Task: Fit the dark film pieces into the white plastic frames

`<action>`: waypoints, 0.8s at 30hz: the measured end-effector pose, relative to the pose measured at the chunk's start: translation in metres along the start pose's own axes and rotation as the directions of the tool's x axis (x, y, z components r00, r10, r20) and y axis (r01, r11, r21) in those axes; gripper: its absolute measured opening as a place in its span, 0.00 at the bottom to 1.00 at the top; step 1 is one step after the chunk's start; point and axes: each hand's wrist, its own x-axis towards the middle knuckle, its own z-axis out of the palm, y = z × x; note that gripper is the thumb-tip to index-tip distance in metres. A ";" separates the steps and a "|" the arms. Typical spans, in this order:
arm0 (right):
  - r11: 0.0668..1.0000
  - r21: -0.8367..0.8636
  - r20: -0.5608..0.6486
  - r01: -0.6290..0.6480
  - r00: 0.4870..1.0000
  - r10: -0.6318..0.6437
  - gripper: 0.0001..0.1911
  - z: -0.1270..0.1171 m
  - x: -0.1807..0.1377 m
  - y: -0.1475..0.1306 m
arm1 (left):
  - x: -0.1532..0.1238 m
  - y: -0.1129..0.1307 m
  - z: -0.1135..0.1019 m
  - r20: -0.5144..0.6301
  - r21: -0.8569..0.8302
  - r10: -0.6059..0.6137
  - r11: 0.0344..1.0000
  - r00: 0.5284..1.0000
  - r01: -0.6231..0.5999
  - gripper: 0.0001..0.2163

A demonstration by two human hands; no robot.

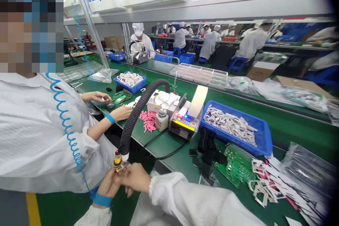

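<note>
My left hand (pixel 107 183), with a blue strap at its wrist, is closed with its fingertips pinched together. Against it, the fingers of my right hand (pixel 137 176) are curled and closed. A small pale piece shows between the two sets of fingertips, too covered to name. Right above them is the lower end of a black corrugated hose (pixel 132 116). Beside that end stands a yellow and black cylinder (pixel 117 160) with a red light; whether my fingers touch it, I cannot tell.
On the green bench stand a tape dispenser (pixel 182 127), a white bottle (pixel 161 120) and a blue bin (pixel 265 137) of white pieces. Pink strips (pixel 148 120), green circuit boards (pixel 235 164) and white frames (pixel 261 192) lie about. A co-worker's hand (pixel 122 113) works at left.
</note>
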 end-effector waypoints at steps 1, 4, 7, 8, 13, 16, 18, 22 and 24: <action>1.000 -0.014 0.034 0.007 0.999 -0.007 0.21 -0.006 -0.015 -0.004 | 0.000 -0.002 0.005 0.008 -0.027 -0.013 1.000 1.000 0.013 0.07; 0.963 -0.224 0.022 0.149 0.989 -0.148 0.19 -0.035 -0.075 -0.021 | -0.011 -0.017 0.025 0.066 -0.066 -0.094 0.993 0.993 0.099 0.09; 0.855 -0.481 -0.114 0.193 0.953 -0.279 0.09 -0.071 -0.138 -0.036 | -0.044 -0.038 0.056 0.174 -0.039 -0.205 0.976 0.963 0.215 0.07; 0.841 -0.521 -0.218 0.147 0.930 -0.297 0.10 -0.081 -0.156 -0.038 | -0.057 -0.044 0.068 0.240 -0.024 -0.236 0.968 0.942 0.248 0.12; 0.775 -0.631 -0.502 0.027 0.748 -0.434 0.18 -0.108 -0.212 -0.021 | -0.111 -0.052 0.132 0.680 0.117 -0.370 0.907 0.633 0.404 0.19; 0.740 -0.660 -0.513 0.131 0.641 -0.571 0.20 -0.110 -0.229 -0.008 | -0.124 -0.055 0.163 0.765 0.201 -0.416 0.879 0.491 0.431 0.19; 0.742 -0.656 -0.563 0.138 0.566 -0.603 0.21 -0.110 -0.239 -0.002 | -0.129 -0.060 0.179 0.822 0.237 -0.405 0.883 0.401 0.406 0.19; 0.827 -0.538 -0.644 0.164 0.553 -0.529 0.21 -0.112 -0.260 0.005 | -0.138 -0.068 0.201 0.875 0.299 -0.395 0.895 0.279 0.330 0.17; 0.911 -0.356 -0.699 0.206 0.588 -0.406 0.23 -0.113 -0.270 0.010 | -0.142 -0.071 0.209 0.859 0.357 -0.439 0.882 0.263 0.307 0.16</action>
